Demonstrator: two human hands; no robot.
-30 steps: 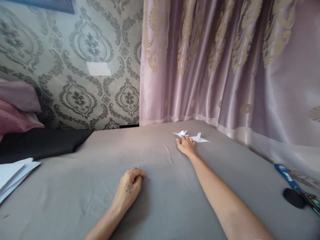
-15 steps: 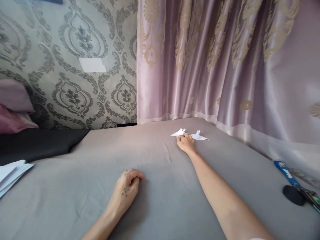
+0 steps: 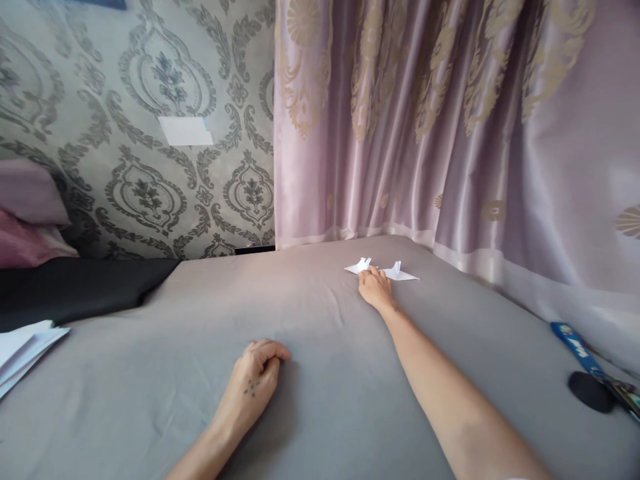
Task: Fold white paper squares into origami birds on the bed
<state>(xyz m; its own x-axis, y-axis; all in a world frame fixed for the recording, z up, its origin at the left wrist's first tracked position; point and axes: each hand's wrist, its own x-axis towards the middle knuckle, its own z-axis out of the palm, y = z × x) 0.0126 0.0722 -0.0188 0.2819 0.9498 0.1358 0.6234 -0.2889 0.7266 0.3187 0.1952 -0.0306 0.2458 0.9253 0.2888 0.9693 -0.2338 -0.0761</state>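
Two small white folded-paper figures stand side by side far back on the grey sheet. My right hand (image 3: 376,285) is stretched out to the left paper figure (image 3: 358,267), its bent fingers closed at the figure's near edge and hiding part of it. Close by on the right is the other paper figure (image 3: 399,273), with an upright folded piece in its middle. My left hand (image 3: 255,373) rests on the sheet nearer to me, fingers curled in and thumb against them, and nothing shows in it.
White paper sheets (image 3: 25,353) lie at the left edge, near a black cloth (image 3: 85,287). At the right are a blue strap (image 3: 576,347) and a black round object (image 3: 591,392). A pink curtain (image 3: 400,167) hangs behind the grey sheet (image 3: 320,413).
My right hand and the left paper figure have shifted very slightly to the right. My left hand stays in place.
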